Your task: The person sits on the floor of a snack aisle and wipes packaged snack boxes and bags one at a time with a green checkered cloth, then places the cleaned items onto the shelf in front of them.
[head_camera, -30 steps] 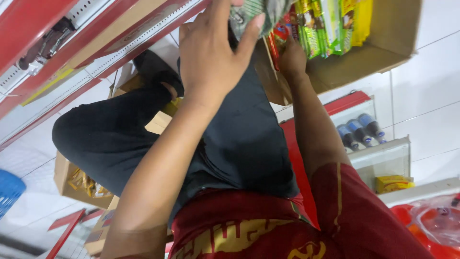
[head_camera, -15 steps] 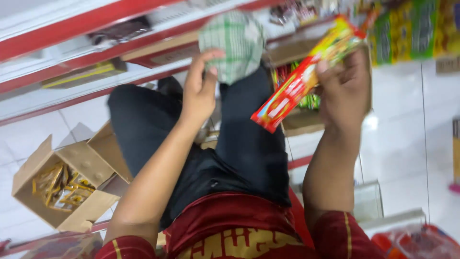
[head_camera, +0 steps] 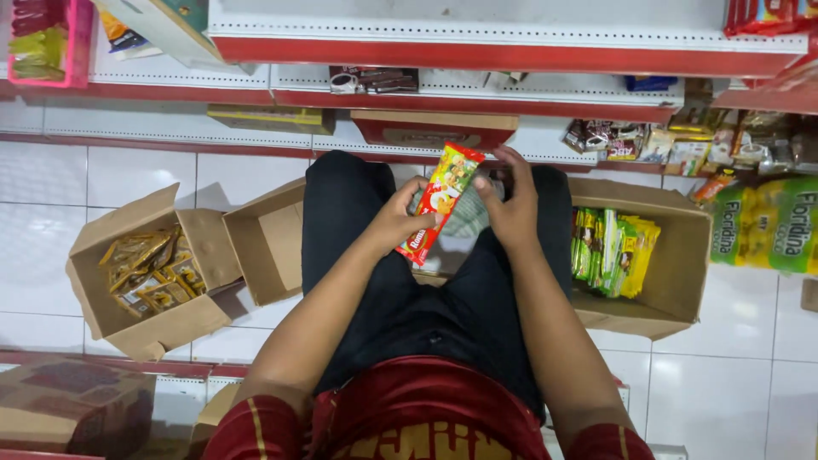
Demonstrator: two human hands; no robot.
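Snack packet (head_camera: 443, 198), red and yellow, held over the lap at centre.
Left hand (head_camera: 400, 217) grips its lower end; right hand (head_camera: 511, 204) curled, touching its upper edge. Open carton (head_camera: 673, 264) of green packets at 3 o'clock.

red-yellow-green snack packet (head_camera: 443, 198), black trousers (head_camera: 409, 298), brown cardboard boxes (head_camera: 149, 281)

My view down: red shirt, black trousers, bare forearms.

I see short red sleeves with thin yellow stripes, a yellow printed design across the red shirt front, and plain black trousers over both knees; left hand (head_camera: 399, 218) and right hand (head_camera: 511, 208) wear no gloves, rings or watch.
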